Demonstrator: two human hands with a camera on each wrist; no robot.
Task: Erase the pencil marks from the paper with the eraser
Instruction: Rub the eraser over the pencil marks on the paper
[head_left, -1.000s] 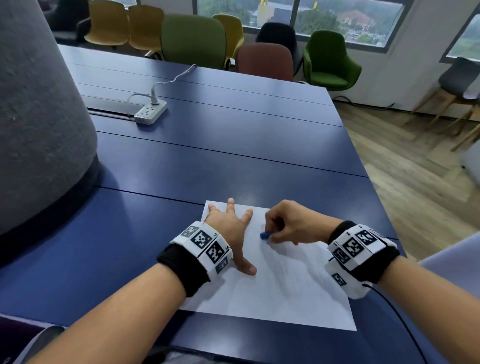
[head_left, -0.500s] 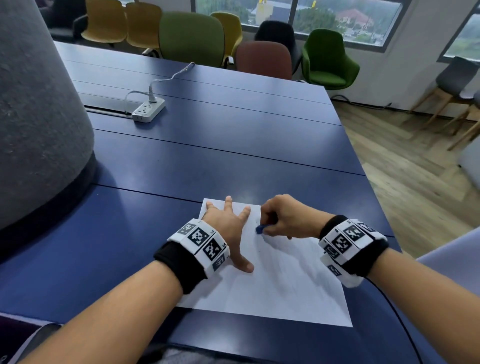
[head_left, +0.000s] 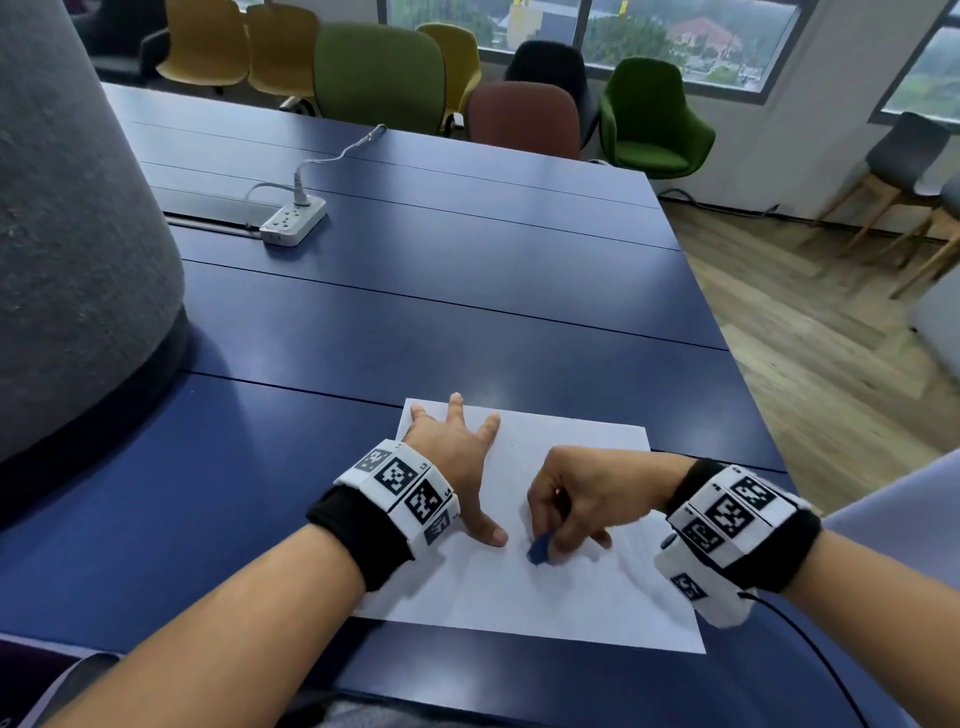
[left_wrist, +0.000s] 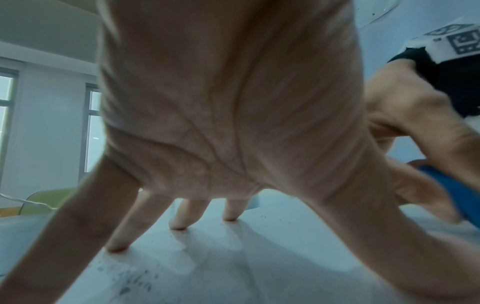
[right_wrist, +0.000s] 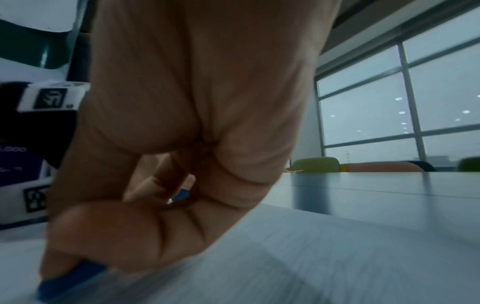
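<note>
A white sheet of paper (head_left: 587, 603) lies on the blue table near its front edge. My left hand (head_left: 457, 457) presses flat on the sheet's left part, fingers spread and straight. My right hand (head_left: 576, 504) pinches a small blue eraser (head_left: 538, 551) and holds its tip against the paper, just right of the left thumb. In the left wrist view the spread fingers (left_wrist: 179, 218) touch the paper (left_wrist: 233, 267), with grey pencil smudges (left_wrist: 135, 281) and crumbs near them, and the eraser (left_wrist: 457, 191) shows at the right. The right wrist view shows the eraser (right_wrist: 70, 277) under the curled fingers.
The blue table (head_left: 467, 312) stretches far ahead. A white power strip (head_left: 293, 221) with its cable lies at the back left. A large grey felt-covered shape (head_left: 67, 234) stands on the left. Coloured chairs (head_left: 384, 73) line the far edge; the table's right edge drops to wooden floor (head_left: 831, 364).
My right hand with the eraser has slid toward me and slightly right across the paper, now level with the left thumb. The left hand keeps pressing the sheet in the same place.
</note>
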